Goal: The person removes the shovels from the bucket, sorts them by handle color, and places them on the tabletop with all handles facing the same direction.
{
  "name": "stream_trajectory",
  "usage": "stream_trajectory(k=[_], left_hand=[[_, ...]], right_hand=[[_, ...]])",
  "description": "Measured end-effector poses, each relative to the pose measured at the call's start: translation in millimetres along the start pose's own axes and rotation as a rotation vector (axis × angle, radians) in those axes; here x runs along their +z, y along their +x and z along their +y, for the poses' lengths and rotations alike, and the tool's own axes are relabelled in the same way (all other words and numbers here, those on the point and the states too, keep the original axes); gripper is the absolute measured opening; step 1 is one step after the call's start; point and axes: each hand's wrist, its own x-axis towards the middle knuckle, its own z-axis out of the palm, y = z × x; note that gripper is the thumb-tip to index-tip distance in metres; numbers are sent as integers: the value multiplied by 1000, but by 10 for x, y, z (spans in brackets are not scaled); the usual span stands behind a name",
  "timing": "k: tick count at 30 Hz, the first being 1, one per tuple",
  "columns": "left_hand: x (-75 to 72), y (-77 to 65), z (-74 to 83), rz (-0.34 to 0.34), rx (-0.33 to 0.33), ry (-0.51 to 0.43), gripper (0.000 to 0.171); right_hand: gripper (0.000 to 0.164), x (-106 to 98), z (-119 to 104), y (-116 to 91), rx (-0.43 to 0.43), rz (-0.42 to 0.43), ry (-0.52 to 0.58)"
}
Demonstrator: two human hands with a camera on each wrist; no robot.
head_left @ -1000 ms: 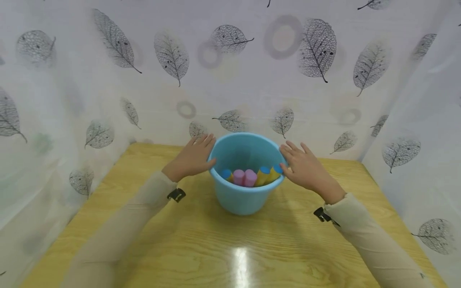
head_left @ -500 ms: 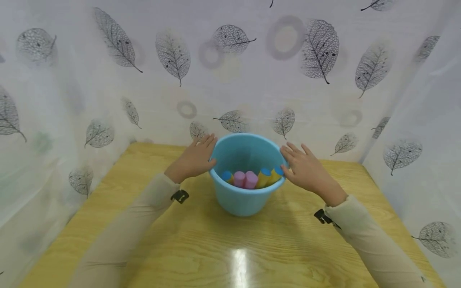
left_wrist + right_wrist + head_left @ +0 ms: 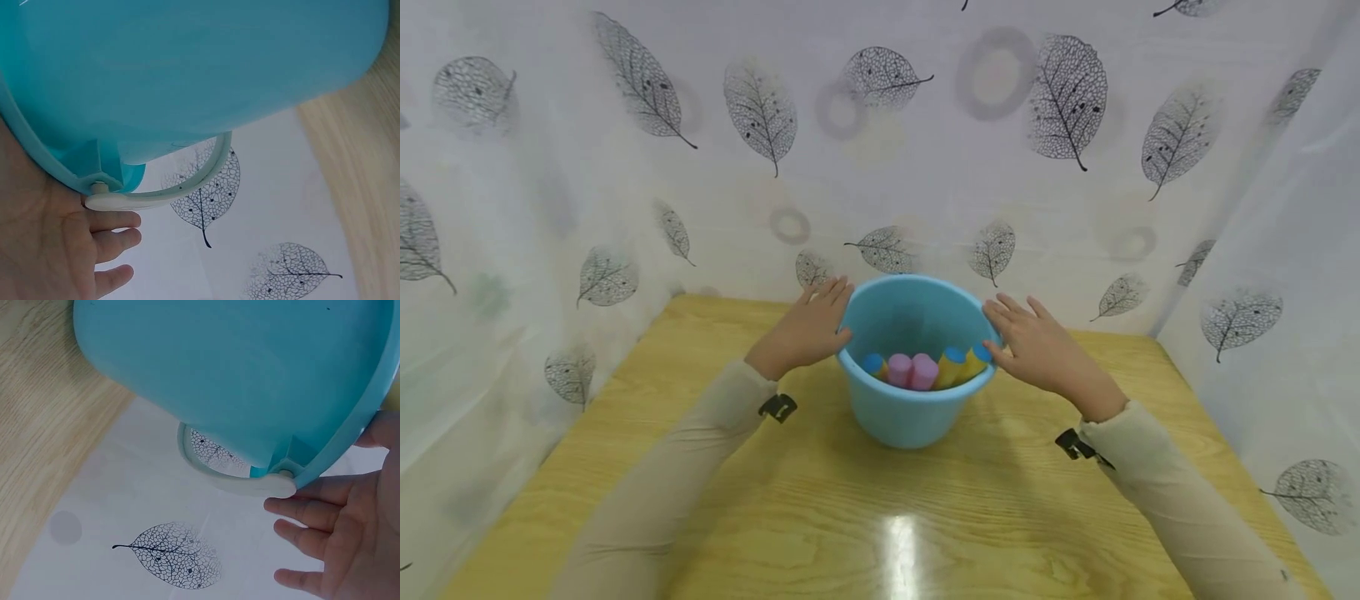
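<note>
A light blue bucket [image 3: 904, 417] stands upright on the wooden table. Inside it are two pink cylinders [image 3: 900, 370] and several yellow pieces with blue ends [image 3: 953, 367]; their lower parts are hidden by the bucket wall. My left hand [image 3: 805, 332] rests against the left side of the rim, fingers extended. On the opposite side my right hand [image 3: 1037, 348] touches the rim with its fingers straight and spread. Both wrist views show the white handle [image 3: 169, 197] hanging behind the bucket, its ends joined beneath the rim near my fingers.
The wooden table [image 3: 820, 517] has a bright light reflection near its front. White curtains [image 3: 910, 167] with a leaf print rise behind the table and along both sides. A black strap clip [image 3: 778, 407] sits at my left cuff.
Almost nothing differs. Both hands stay at the bucket's rim, and the whole view shifts slightly.
</note>
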Motion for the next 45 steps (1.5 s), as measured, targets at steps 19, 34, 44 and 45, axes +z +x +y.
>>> stream_trajectory(k=[19, 34, 44, 45], left_hand=[[38, 8, -33, 21, -4, -27, 68], [79, 79, -100, 12, -3, -33, 69], [85, 81, -113, 21, 1, -47, 69], [87, 82, -115, 20, 0, -47, 68]], right_hand=[[41, -352, -101, 210, -334, 117, 176], [38, -383, -396, 605, -381, -171, 229], [37, -389, -388, 462, -393, -151, 234], [36, -386, -367, 442, -396, -142, 237]])
